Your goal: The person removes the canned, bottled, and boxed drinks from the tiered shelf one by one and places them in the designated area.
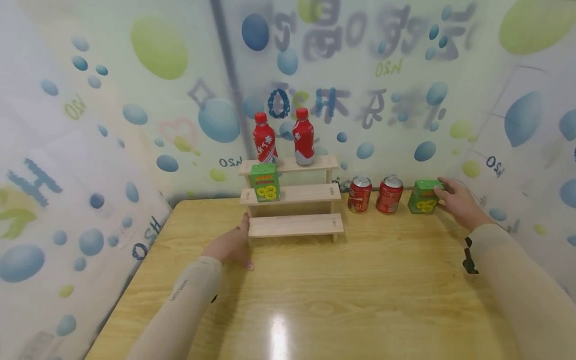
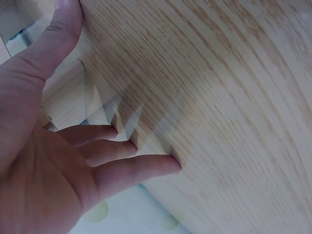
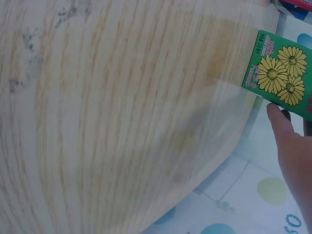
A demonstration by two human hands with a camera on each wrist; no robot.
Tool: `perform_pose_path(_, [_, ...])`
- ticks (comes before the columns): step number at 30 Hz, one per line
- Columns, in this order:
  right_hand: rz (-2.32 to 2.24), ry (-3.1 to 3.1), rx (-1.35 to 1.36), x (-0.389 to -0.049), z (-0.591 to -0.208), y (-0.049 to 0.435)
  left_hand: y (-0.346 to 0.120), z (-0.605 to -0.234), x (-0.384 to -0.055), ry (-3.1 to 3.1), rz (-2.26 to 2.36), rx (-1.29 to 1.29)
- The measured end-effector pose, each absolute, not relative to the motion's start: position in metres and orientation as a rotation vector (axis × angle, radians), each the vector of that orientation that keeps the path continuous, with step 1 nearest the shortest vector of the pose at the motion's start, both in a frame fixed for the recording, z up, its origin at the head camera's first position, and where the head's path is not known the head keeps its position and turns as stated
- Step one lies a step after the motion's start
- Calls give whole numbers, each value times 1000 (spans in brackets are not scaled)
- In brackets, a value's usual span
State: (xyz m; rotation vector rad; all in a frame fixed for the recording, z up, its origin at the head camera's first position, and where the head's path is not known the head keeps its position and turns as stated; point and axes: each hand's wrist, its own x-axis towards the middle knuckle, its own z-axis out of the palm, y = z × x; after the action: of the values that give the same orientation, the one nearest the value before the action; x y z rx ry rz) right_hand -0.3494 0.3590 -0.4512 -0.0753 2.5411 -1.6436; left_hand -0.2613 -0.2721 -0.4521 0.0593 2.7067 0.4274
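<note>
My right hand (image 1: 462, 202) holds the right side of a green drink carton (image 1: 423, 197) with yellow flowers, which stands upright at the back right. In the right wrist view the thumb lies against the edge of this carton (image 3: 280, 73); the other fingers are mostly hidden. My left hand (image 1: 228, 243) is beside the left end of a three-step wooden rack (image 1: 294, 226), fingers spread and holding nothing. The left wrist view shows this hand (image 2: 63, 165) with its fingertips at the wood-grain tabletop and the thumb apart.
Two red bottles (image 1: 304, 137) stand on the rack's top step. A matching green carton (image 1: 265, 184) is on the middle step, at its left. Between rack and right hand, two red cans (image 1: 389, 195) stand on the table (image 1: 360, 290). Patterned curtains (image 1: 387, 100) enclose the back and sides.
</note>
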Motion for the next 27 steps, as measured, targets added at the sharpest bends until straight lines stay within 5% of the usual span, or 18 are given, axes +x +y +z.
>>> perform_pose_path(27, [-1350, 2860, -264, -358, -340, 316, -271, -454, -263, 2698, 405, 51])
